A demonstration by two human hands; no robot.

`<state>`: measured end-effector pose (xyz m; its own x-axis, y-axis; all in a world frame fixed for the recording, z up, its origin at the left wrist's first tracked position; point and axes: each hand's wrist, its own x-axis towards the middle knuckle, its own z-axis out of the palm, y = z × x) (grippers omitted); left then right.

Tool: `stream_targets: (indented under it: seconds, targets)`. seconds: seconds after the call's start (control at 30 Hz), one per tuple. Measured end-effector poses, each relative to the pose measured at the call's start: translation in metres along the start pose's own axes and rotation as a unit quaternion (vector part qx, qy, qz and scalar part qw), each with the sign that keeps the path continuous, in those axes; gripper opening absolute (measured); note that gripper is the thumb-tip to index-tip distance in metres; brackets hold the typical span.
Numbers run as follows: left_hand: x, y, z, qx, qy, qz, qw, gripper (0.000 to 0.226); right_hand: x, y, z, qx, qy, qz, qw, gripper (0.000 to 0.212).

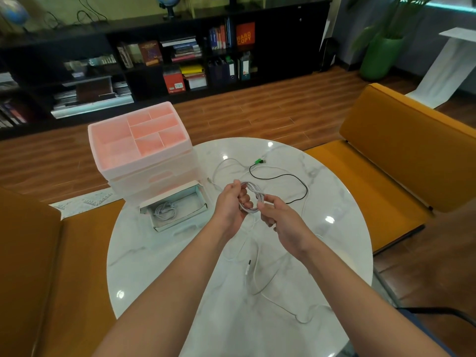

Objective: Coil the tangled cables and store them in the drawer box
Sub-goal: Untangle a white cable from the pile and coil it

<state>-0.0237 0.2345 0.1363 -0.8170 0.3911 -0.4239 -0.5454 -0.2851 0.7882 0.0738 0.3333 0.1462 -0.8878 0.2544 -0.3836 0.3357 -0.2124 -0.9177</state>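
Left hand [233, 202] grips the white cable coil [251, 199] so the loops don't spring apart, while the right hand [277, 215] pinches the next wrap. Open drawer [175, 210] sits just left of the hands, ready for it.

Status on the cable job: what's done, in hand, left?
Done: one coiled white cable lies in the open bottom drawer of the drawer box. In hand: the left hand grips a white coil while the right hand pinches its strand; its tail trails loose on the table. Left: finish and stow it, then the black cable with the green plug, still uncoiled.
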Motion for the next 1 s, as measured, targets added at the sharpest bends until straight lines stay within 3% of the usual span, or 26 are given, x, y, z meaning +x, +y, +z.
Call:
stream_targets:
  seconds: [0.1, 0.23, 0.37, 0.57, 0.7, 0.83, 0.93, 1.0]
  targets:
    - [0.001, -0.001, -0.003, 0.041, -0.003, -0.012, 0.999, 0.031, 0.004, 0.004, -0.001, -0.068, 0.031, -0.004, 0.997, 0.033]
    - [-0.001, 0.001, -0.008, 0.120, -0.038, -0.015, 0.992, 0.038, 0.013, 0.014, -0.003, -0.204, 0.137, -0.038, 0.969, 0.031]
    - [0.005, -0.002, -0.015, 0.171, -0.089, 0.008, 0.981, 0.022, 0.013, 0.015, 0.000, -0.252, 0.211, -0.088, 0.940, 0.030]
    - [0.009, -0.003, -0.017, 0.149, -0.107, 0.007, 0.983, 0.022, 0.012, 0.014, 0.003, -0.215, 0.207, -0.096, 0.950, 0.030]
    - [0.009, -0.009, -0.012, 0.154, -0.053, 0.028, 0.986, 0.051, 0.013, 0.015, 0.003, -0.210, 0.201, -0.107, 0.951, 0.026]
    - [0.009, -0.015, -0.007, 0.133, -0.023, 0.032, 0.990, 0.064, 0.009, 0.017, 0.006, -0.313, 0.215, -0.192, 0.905, 0.022]
    - [0.010, -0.016, -0.005, 0.136, -0.027, 0.032, 0.990, 0.049, 0.004, 0.020, 0.013, -0.378, 0.227, -0.255, 0.860, 0.020]
    - [0.011, -0.017, -0.004, 0.136, -0.025, 0.033, 0.990, 0.044, 0.003, 0.023, 0.016, -0.369, 0.226, -0.260, 0.863, 0.018]
